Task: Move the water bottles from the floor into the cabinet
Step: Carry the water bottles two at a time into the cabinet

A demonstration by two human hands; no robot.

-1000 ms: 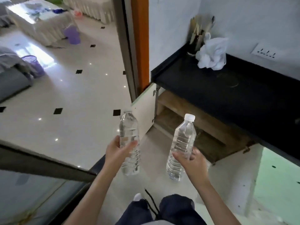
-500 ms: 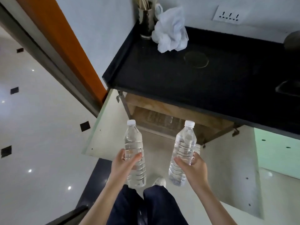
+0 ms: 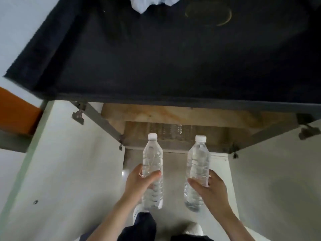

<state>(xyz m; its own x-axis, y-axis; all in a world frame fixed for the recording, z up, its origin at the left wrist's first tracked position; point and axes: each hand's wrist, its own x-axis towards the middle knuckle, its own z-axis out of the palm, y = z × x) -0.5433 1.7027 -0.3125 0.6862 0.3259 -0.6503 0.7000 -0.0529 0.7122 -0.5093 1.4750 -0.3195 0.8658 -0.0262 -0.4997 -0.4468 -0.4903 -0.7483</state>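
Head view, looking steeply down at an open cabinet (image 3: 175, 117) under a black countertop (image 3: 156, 54).

The left hand (image 3: 139, 181) is gripping a clear plastic water bottle with a white screw cap (image 3: 152, 162) around its middle, thumb lying across the near face and fingers wrapping behind. The bottle is standing upright in the air, its base hanging above the floor.

The right hand (image 3: 210, 188) is clasping a second clear plastic water bottle with a white cap (image 3: 198, 162) the same way, thumb in front at mid-body. This bottle is leaning slightly, cap tilted toward the right. The two bottles are hanging side by side, apart, in front of the cabinet opening; neither is inside it.

Labels: neither bottle is showing a wrapper, brand or readable print; only moulded ribs are visible.

Inside the cabinet, a bare wooden shelf (image 3: 173, 113) is showing, and below it a row of further clear bottles (image 3: 170, 131) is sitting at the back, blurred.

Both pale cabinet doors are standing open: left door (image 3: 66, 171), right door (image 3: 274, 180), with metal hinges at the frame.

On the countertop, a crumpled white cloth or bag (image 3: 147, 2) is lying at the far edge, cut off by the frame, and a faint ring mark (image 3: 208, 14) is beside it.

Dark trouser legs (image 3: 139, 226) and white shoes (image 3: 194, 228) are showing on the grey floor (image 3: 173, 171) below the hands.
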